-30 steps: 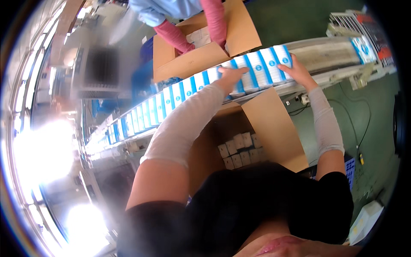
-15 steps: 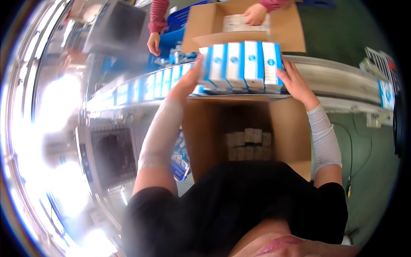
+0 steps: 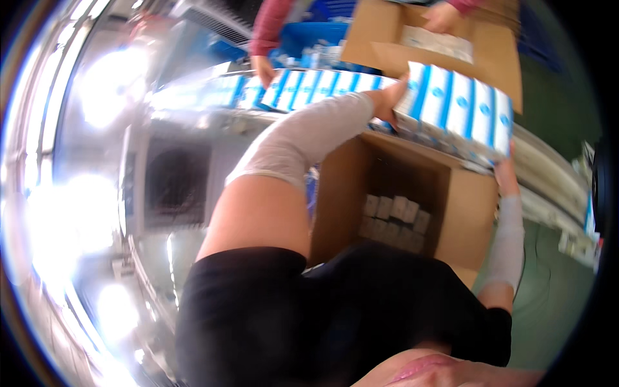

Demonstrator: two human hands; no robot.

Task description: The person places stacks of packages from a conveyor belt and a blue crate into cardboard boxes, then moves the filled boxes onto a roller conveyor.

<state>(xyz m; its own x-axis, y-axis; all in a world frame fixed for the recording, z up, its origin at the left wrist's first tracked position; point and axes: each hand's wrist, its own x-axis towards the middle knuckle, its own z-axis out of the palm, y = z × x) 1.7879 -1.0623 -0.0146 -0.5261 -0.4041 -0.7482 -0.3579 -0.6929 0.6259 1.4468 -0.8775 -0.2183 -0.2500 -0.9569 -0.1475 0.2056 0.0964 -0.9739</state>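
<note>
Between my two hands, a row of several slim white-and-blue boxes (image 3: 461, 103) is squeezed together, standing side by side above the far edge of an open cardboard carton (image 3: 469, 209). My left hand (image 3: 387, 105) presses the row's left end, its fingers partly hidden behind the first box. At the right end my right hand (image 3: 506, 173) grips the last box from the side and below, mostly covered by it. Down in the carton lie small pale boxes (image 3: 401, 210) in rows.
A conveyor (image 3: 548, 161) runs across behind the carton, carrying more white-and-blue boxes (image 3: 316, 87) on the left. Beyond it, a co-worker's hand (image 3: 262, 68) touches that line, and their other hand (image 3: 442, 16) reaches into a second carton (image 3: 377, 32). A blue bin (image 3: 303, 39) stands beside it.
The row of boxes has moved right in the picture with both hands still on its ends, now slanting down to the right. The co-worker's left-side hand has come onto the conveyor's boxes.
</note>
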